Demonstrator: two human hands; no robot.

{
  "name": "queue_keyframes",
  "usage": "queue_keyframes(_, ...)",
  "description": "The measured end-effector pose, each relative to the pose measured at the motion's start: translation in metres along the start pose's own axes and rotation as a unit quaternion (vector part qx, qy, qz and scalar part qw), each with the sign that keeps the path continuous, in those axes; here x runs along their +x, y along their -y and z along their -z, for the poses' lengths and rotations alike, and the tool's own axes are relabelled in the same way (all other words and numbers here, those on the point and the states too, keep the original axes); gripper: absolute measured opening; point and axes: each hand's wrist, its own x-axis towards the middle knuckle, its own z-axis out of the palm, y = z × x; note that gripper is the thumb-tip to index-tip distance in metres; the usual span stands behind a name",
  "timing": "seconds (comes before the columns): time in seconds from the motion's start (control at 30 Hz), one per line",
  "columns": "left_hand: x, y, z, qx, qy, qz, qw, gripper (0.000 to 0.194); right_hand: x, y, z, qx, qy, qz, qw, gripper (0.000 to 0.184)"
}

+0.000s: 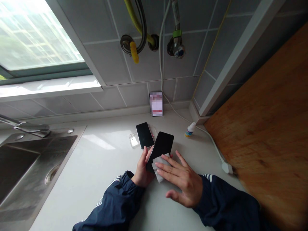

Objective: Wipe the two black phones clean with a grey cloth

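Note:
My left hand (142,171) grips the near end of a black phone (161,146), holding it tilted just above the white counter (101,166). My right hand (181,179) lies flat with fingers stretched out, pressing a small grey cloth (160,165) onto the phone's screen. A second black phone (144,135) lies flat on the counter just beyond, beside a clear phone case (133,140).
A steel sink (29,173) and tap (26,127) are at the left. A small spray bottle (190,130) stands near the back corner. A white cable (204,133) runs to a plug (226,167). A wooden panel (271,128) rises at right. A small box (156,104) leans on the tiled wall.

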Motion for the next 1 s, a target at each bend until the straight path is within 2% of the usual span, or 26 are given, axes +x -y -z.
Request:
queue_keyframes(0.2, 0.0, 0.004, 0.003, 0.01, 0.014, -0.004, 1.0, 0.068, 0.001, 0.002, 0.002, 0.002, 0.014, 0.016, 1.0, 0.057)
queue_keyframes(0.37, -0.001, 0.007, 0.008, 0.033, -0.003, -0.023, 0.999, 0.07, 0.002, 0.008, -0.004, 0.008, 0.047, 0.001, 0.999, 0.067)
queue_keyframes(0.57, -0.001, 0.01, 0.007, 0.048, 0.018, -0.057, 0.997, 0.079, 0.002, 0.012, -0.008, 0.011, 0.077, -0.014, 0.997, 0.079)
queue_keyframes(0.83, -0.008, 0.011, 0.009, 0.144, 0.044, -0.029, 0.988, 0.074, 0.002, 0.013, -0.008, -0.023, 0.058, 0.0, 0.998, 0.081)
queue_keyframes(1.0, -0.008, 0.013, 0.015, 0.205, 0.064, -0.026, 0.976, 0.08, 0.002, 0.012, -0.011, -0.041, 0.039, -0.016, 0.998, 0.074)
